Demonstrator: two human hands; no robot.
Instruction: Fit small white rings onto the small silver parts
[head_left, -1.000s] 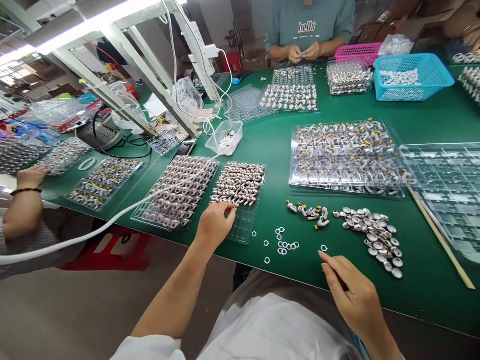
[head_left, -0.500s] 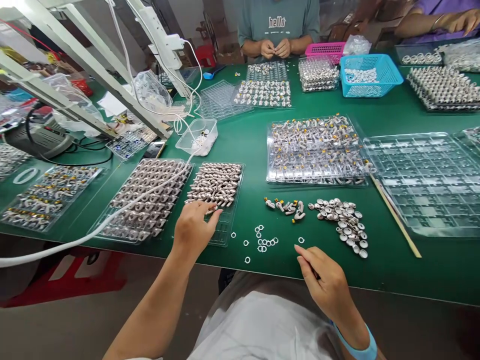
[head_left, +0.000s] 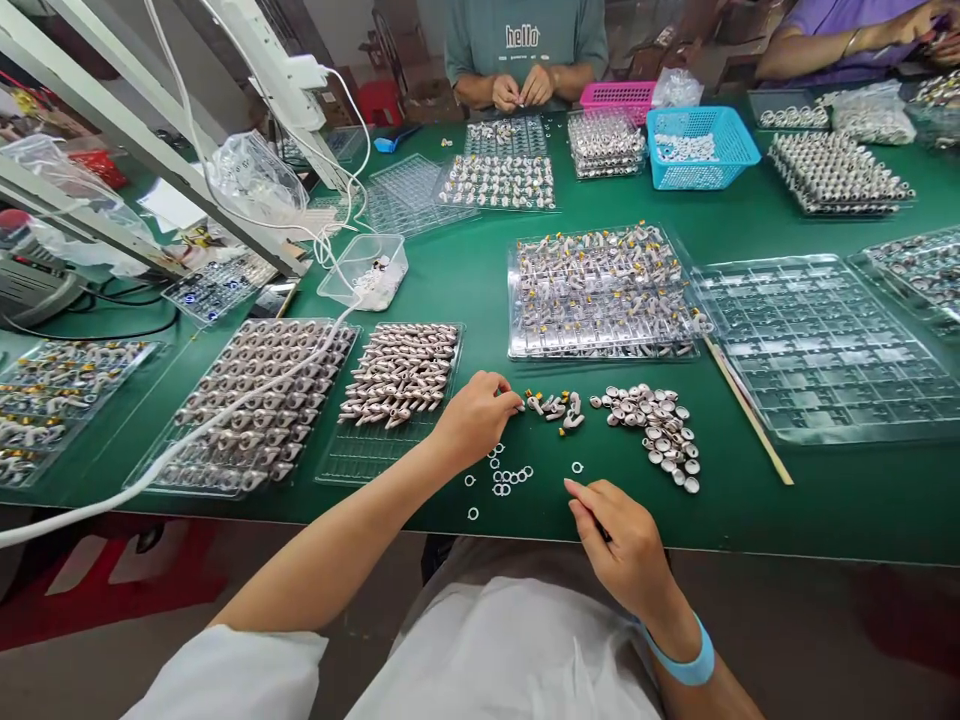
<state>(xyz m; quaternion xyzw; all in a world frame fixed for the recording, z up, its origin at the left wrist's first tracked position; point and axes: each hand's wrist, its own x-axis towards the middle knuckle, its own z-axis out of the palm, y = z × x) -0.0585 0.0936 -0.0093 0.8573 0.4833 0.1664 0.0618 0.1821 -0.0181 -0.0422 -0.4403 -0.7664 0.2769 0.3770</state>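
Note:
My left hand (head_left: 480, 415) reaches over the green table, thumb and index pinched at the left end of a small cluster of white earbud parts with yellow tabs (head_left: 555, 406). A bit of white shows at its fingertips. My right hand (head_left: 622, 545), with a blue wristband (head_left: 694, 655), is closed by the table's front edge. Something dark shows between its thumb and fingers, mostly hidden. Just beyond its index tip lies one white ring (head_left: 577, 467). More small white rings (head_left: 512, 478) lie between the hands. Round silver caps (head_left: 667, 430) are heaped to the right.
Left stand a tray of slim silver shells (head_left: 405, 370) and a tray of larger shells (head_left: 247, 400), crossed by a white cable (head_left: 225, 430). Ahead are stacked part trays (head_left: 600, 290); right, a wooden stick (head_left: 750, 410) and a transparent tray (head_left: 832, 340). Two people work opposite.
My left hand has moved right, from the slim-shell tray to the tabbed earbud parts. My right hand keeps its closed pose near the single ring. The view has shifted slightly right.

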